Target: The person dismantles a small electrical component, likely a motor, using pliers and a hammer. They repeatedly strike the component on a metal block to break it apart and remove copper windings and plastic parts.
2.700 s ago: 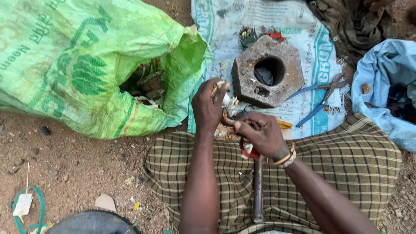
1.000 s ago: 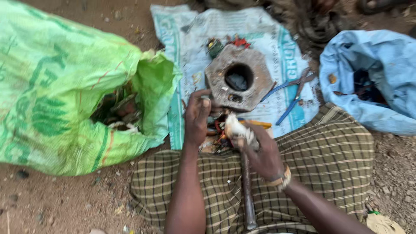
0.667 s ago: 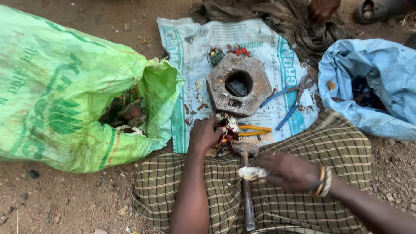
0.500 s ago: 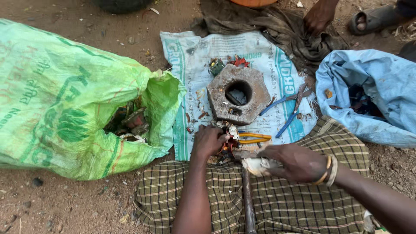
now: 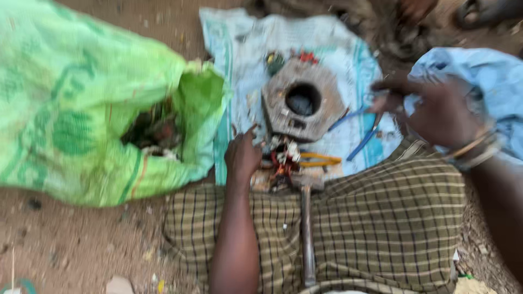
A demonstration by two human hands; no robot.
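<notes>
The landmark is the grey hexagonal metal block with a round hole [image 5: 303,100], which lies on a pale printed woven sack [image 5: 239,49] spread over the dirt ground.

The left hand [image 5: 242,155] rests just below and to the left of the block, palm down, fingers loosely curled with the forefinger stretched up towards the block's lower left corner; it grips nothing that can be seen. Right beside it, directly under the block, sits a small tangle of red, white and copper-coloured scrap parts [image 5: 280,158], touching or nearly touching the hand.

A metal hammer with a long grey handle [image 5: 306,228] lies on the checked olive cloth [image 5: 381,218] below the block. Its long axis runs nearly straight away from the block, head towards it and just beside the scrap.

The right hand [image 5: 441,111], bangles at the wrist, hangs to the right of the block over a light blue bag [image 5: 490,71]. It is blurred; whether it holds anything cannot be told.

Left of the block a green woven sack [image 5: 81,109] gapes open.
</notes>
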